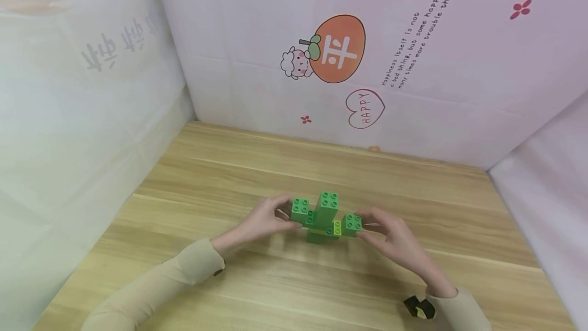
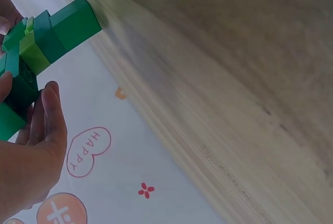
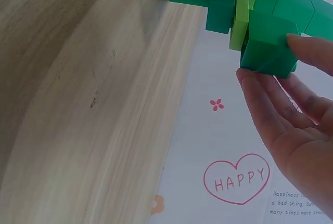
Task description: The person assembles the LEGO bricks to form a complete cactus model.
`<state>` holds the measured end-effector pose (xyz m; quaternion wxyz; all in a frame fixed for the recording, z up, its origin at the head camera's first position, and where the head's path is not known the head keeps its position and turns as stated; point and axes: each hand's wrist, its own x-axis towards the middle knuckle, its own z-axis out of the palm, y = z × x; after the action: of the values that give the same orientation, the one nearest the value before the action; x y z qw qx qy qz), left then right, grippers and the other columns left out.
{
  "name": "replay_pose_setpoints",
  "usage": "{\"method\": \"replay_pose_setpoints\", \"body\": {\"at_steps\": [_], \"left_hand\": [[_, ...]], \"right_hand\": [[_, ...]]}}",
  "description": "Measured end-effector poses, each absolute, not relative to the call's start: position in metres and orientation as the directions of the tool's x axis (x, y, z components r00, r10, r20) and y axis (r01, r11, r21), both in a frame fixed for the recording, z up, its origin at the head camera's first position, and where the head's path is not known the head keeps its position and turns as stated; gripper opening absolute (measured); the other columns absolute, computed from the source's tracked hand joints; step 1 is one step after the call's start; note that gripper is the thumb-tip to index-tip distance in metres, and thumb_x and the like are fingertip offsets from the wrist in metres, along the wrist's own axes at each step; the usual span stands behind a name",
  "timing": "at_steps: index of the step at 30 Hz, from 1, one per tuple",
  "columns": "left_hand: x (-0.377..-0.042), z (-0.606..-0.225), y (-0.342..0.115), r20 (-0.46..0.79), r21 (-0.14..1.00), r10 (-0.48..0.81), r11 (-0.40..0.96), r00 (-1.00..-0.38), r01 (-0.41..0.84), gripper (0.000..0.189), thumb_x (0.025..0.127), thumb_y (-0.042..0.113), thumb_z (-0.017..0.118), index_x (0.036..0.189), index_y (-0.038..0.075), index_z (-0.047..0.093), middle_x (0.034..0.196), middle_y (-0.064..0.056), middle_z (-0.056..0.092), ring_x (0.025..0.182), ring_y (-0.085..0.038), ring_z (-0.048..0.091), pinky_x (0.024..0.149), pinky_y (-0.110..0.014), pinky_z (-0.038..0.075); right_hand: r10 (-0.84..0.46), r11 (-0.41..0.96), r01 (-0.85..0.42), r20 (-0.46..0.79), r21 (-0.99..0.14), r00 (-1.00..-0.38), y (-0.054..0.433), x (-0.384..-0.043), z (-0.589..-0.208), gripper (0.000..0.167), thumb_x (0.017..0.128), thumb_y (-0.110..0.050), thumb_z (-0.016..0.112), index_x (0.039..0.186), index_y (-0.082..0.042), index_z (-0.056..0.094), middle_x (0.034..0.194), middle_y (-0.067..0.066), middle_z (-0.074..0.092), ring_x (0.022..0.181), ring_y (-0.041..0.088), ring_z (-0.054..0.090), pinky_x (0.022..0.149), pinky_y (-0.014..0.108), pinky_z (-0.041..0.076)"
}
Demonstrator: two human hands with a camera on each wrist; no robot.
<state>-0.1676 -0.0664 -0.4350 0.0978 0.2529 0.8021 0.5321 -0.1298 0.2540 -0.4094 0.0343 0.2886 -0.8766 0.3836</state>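
Observation:
A cross-shaped structure of toy building blocks [image 1: 325, 211] stands upright on the wooden table. It has a tall green middle column, darker green and lime pieces across it, and a raised green block on each side. My left hand [image 1: 264, 220] grips the structure's left side, thumb toward me and fingers behind. On the other side my right hand [image 1: 392, 239] pinches the right green block [image 3: 269, 44] between thumb and fingertips. That block sits against a thin lime piece [image 3: 239, 24]. From the left wrist, the green base block [image 2: 75, 24] shows at the table surface.
The wooden table [image 1: 257, 290] is bordered by white printed cloth [image 1: 248, 80] at the back and sides. A small black item with a yellowish part [image 1: 419, 307] lies by the right cuff.

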Motion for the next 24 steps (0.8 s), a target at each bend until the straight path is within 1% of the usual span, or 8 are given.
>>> {"method": "replay_pose_setpoints", "body": {"at_steps": [4, 8, 11, 14, 17, 21, 24], "left_hand": [[-0.17, -0.436, -0.067, 0.091, 0.907, 0.5, 0.315, -0.861, 0.279, 0.036, 0.08, 0.015, 0.081, 0.113, 0.012, 0.068, 0.102, -0.002, 0.075, 0.092, -0.012, 0.068, 0.083, -0.019, 0.059], [-0.173, -0.438, -0.067, 0.077, 0.917, 0.494, 0.306, -0.866, 0.256, 0.036, 0.081, 0.019, 0.081, 0.114, 0.014, 0.068, 0.101, -0.001, 0.074, 0.092, -0.011, 0.067, 0.082, -0.02, 0.059], [-0.176, -0.439, -0.068, 0.071, 0.923, 0.495, 0.296, -0.866, 0.245, 0.037, 0.082, 0.021, 0.081, 0.116, 0.014, 0.067, 0.101, -0.001, 0.074, 0.091, -0.012, 0.067, 0.083, -0.021, 0.059], [-0.179, -0.439, -0.069, 0.06, 0.926, 0.497, 0.296, -0.866, 0.234, 0.039, 0.082, 0.023, 0.081, 0.117, 0.012, 0.067, 0.103, -0.002, 0.073, 0.091, -0.011, 0.066, 0.084, -0.02, 0.059], [-0.182, -0.441, -0.071, 0.051, 0.926, 0.501, 0.301, -0.864, 0.229, 0.04, 0.084, 0.025, 0.079, 0.118, 0.01, 0.066, 0.105, -0.005, 0.072, 0.092, -0.012, 0.066, 0.086, -0.02, 0.059], [-0.184, -0.444, -0.073, 0.036, 0.931, 0.498, 0.299, -0.866, 0.211, 0.041, 0.085, 0.026, 0.078, 0.119, 0.007, 0.065, 0.106, -0.007, 0.072, 0.094, -0.013, 0.066, 0.087, -0.02, 0.059], [-0.185, -0.444, -0.072, 0.02, 0.935, 0.493, 0.299, -0.87, 0.191, 0.042, 0.085, 0.027, 0.078, 0.119, 0.007, 0.065, 0.105, -0.007, 0.072, 0.094, -0.013, 0.066, 0.087, -0.021, 0.059]], "right_hand": [[-0.468, 0.531, -0.504, 0.261, -0.681, -0.845, 0.255, -0.131, -0.411, 0.037, 0.087, -0.007, 0.074, 0.122, -0.009, 0.063, 0.116, 0.008, 0.072, 0.105, 0.006, 0.068, 0.088, 0.042, 0.062], [-0.458, 0.509, -0.47, 0.235, -0.721, -0.857, 0.256, -0.134, -0.411, 0.035, 0.088, -0.008, 0.073, 0.122, -0.007, 0.063, 0.116, 0.011, 0.071, 0.105, 0.009, 0.068, 0.089, 0.042, 0.062], [-0.453, 0.499, -0.45, 0.22, -0.74, -0.864, 0.256, -0.138, -0.412, 0.034, 0.089, -0.008, 0.072, 0.122, -0.007, 0.063, 0.117, 0.012, 0.071, 0.105, 0.01, 0.068, 0.089, 0.038, 0.062], [-0.449, 0.504, -0.434, 0.202, -0.747, -0.87, 0.257, -0.141, -0.413, 0.034, 0.09, -0.011, 0.072, 0.123, -0.007, 0.063, 0.118, 0.012, 0.071, 0.105, 0.009, 0.068, 0.089, 0.031, 0.062], [-0.448, 0.51, -0.407, 0.17, -0.758, -0.878, 0.256, -0.143, -0.414, 0.034, 0.091, -0.014, 0.07, 0.124, -0.008, 0.062, 0.12, 0.012, 0.071, 0.106, 0.015, 0.069, 0.089, 0.028, 0.061], [-0.449, 0.511, -0.374, 0.131, -0.774, -0.884, 0.256, -0.145, -0.415, 0.034, 0.093, -0.017, 0.069, 0.126, -0.009, 0.061, 0.121, 0.013, 0.07, 0.106, 0.025, 0.07, 0.089, 0.028, 0.061], [-0.449, 0.511, -0.367, 0.122, -0.777, -0.885, 0.256, -0.145, -0.415, 0.034, 0.094, -0.017, 0.068, 0.126, -0.008, 0.061, 0.121, 0.014, 0.07, 0.105, 0.027, 0.07, 0.088, 0.029, 0.061]]}}
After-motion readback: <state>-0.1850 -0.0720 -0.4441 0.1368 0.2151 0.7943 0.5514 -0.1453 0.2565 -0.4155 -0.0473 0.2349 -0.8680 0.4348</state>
